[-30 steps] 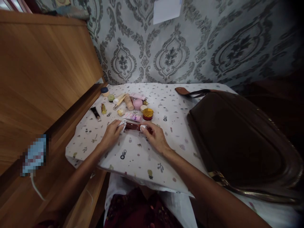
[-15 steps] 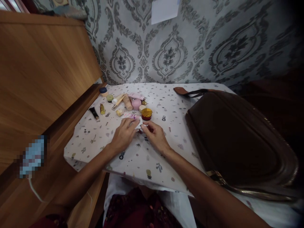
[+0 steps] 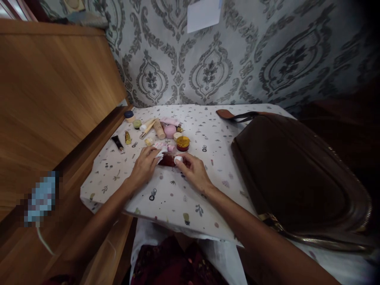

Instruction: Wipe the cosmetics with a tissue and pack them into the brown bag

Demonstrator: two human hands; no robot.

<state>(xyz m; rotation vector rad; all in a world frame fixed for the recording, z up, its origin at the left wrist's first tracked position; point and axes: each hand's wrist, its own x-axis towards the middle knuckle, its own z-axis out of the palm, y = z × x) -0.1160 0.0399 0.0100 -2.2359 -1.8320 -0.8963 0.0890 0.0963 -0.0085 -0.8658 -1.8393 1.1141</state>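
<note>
Between my hands, low over the table, a dark red-brown bottle (image 3: 167,160) with a white cap (image 3: 178,159) lies on its side. My right hand (image 3: 192,168) pinches the cap end. A crumpled white wipe (image 3: 160,152) is gripped by my left hand (image 3: 145,163) against the bottle's other end, whose tip is hidden. Just behind the bottle are a pink-and-white tube (image 3: 170,147) and an amber jar (image 3: 183,143). Farther back sit a round pink container (image 3: 170,131), a beige tube (image 3: 159,129) and a small yellowish jar (image 3: 149,141).
A large brown leather bag (image 3: 297,170) fills the table's right side, its strap (image 3: 237,116) reaching back. At the left lie a black tube (image 3: 118,144), a gold bottle (image 3: 127,137), a green jar (image 3: 137,124) and a navy-lidded jar (image 3: 129,116). A wooden cabinet (image 3: 59,79) borders the left.
My left hand has moved left along the bottle with the wipe, away from my right hand. The bottle's red-brown body and white cap now show between them.
</note>
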